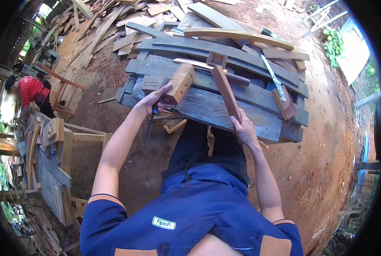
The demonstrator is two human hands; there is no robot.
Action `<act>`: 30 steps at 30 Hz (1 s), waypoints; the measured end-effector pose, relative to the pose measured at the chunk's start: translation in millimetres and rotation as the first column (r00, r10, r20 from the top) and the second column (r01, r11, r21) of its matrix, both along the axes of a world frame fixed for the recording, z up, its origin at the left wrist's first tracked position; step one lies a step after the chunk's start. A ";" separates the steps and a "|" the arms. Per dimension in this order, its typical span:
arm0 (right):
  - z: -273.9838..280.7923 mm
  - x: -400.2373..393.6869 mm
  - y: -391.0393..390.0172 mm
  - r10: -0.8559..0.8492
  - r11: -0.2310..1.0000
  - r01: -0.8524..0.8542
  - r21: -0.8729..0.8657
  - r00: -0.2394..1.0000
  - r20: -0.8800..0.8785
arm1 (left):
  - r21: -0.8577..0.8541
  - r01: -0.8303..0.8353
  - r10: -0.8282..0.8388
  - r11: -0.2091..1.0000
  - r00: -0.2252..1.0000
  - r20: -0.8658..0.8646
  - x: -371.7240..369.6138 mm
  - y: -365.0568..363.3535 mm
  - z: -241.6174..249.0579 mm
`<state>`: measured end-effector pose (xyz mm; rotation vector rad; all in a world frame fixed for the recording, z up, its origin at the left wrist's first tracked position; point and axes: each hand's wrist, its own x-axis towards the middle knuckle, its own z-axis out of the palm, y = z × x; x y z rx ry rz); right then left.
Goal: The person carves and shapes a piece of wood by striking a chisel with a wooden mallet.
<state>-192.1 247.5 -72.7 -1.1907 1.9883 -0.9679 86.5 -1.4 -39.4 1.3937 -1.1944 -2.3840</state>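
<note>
My left hand (pixel 153 102) is closed beside a wooden block (pixel 180 84) with dark holes in its face, and a thin dark tool with a blue part (pixel 154 112) points down out of the same hand. The block's upper end is blurred. My right hand (pixel 244 126) grips the lower end of a reddish-brown wooden bar (pixel 225 91), which slants up and left over the workbench (pixel 250 117). A grey wooden block (pixel 153 83) rests on the bench just behind my left hand.
Long planks (pixel 241 38), a small square wooden piece (pixel 216 60) and a saw-like tool (pixel 272 72) lie on the bench. Scrap wood (pixel 109 30) is piled behind. At the left, a person in a red shirt (pixel 30 89) bends near another bench (pixel 49 179).
</note>
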 end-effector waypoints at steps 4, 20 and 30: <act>3.6 -1.3 -1.0 -0.032 0.999 0.032 0.016 0.999 -0.018 | -0.351 0.210 -0.078 0.912 0.932 0.354 -12.2 -1.0 1.0; -16.6 -5.5 2.7 -0.195 0.973 0.224 -0.058 0.927 0.322 | -0.864 0.049 0.018 0.501 0.998 0.068 -60.2 -4.2 68.5; -25.2 -9.3 2.7 -0.207 0.971 0.235 -0.046 0.919 0.336 | -0.067 -0.906 0.536 0.418 0.306 -0.787 -108.4 -9.8 79.8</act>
